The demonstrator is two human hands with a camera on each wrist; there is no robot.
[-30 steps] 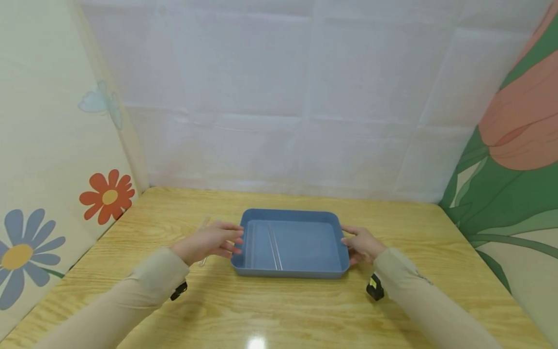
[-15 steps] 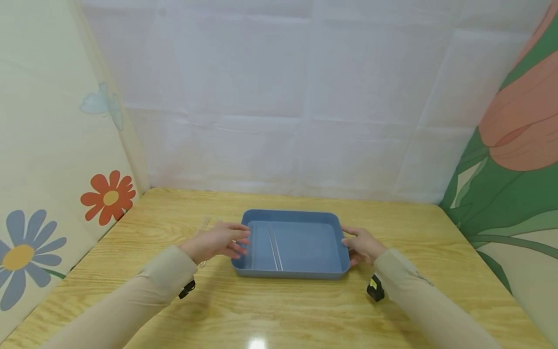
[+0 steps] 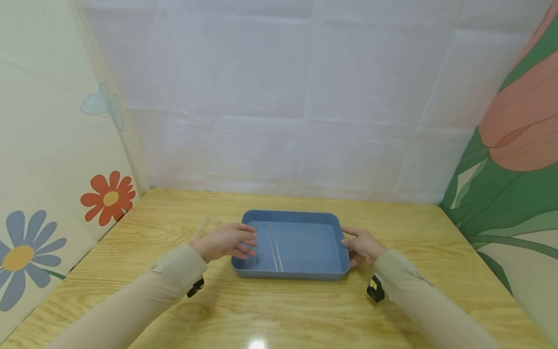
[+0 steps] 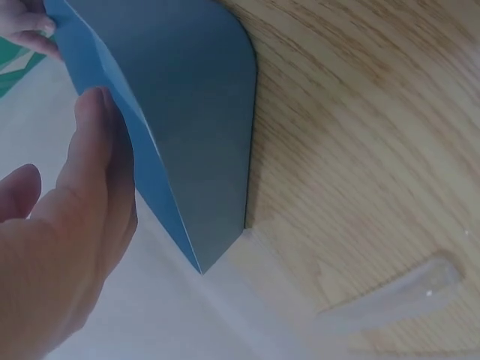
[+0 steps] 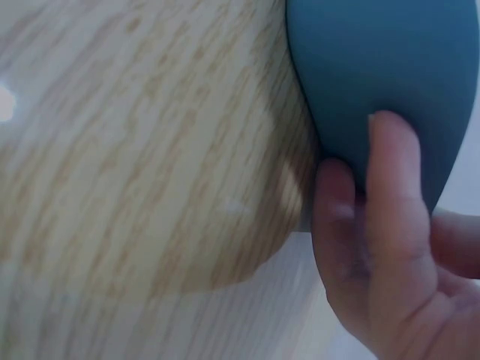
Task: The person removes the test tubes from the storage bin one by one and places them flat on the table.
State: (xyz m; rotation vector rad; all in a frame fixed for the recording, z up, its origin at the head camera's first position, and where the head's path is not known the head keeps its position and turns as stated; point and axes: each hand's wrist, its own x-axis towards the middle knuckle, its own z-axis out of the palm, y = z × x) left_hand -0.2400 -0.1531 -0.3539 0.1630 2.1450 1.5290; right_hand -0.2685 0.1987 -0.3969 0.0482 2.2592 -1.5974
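Observation:
A shallow blue rectangular tray (image 3: 311, 247) lies on the wooden table. Inside it, a slim clear rod (image 3: 275, 249) runs front to back, left of centre. Another faint, see-through strip lies near the tray's left wall. My left hand (image 3: 227, 241) hovers over the left rim, fingers loosely extended and apart. In the left wrist view its fingers stand beside the rim and nothing shows between them. My right hand (image 3: 363, 244) touches the tray's right end; in the right wrist view two fairly straight fingers (image 5: 396, 161) rest against the outer wall.
Clear slender pieces (image 3: 204, 227) lie on the table left of the tray, partly behind my left hand. One clear piece (image 4: 397, 296) with a rounded end shows in the left wrist view. A white sheet (image 3: 279, 106) hangs behind; flowered panels flank the table.
My left hand has moved rightward, from beside the tray's left rim to over it. More of the clear pieces on the table now shows. The right hand and tray stay put.

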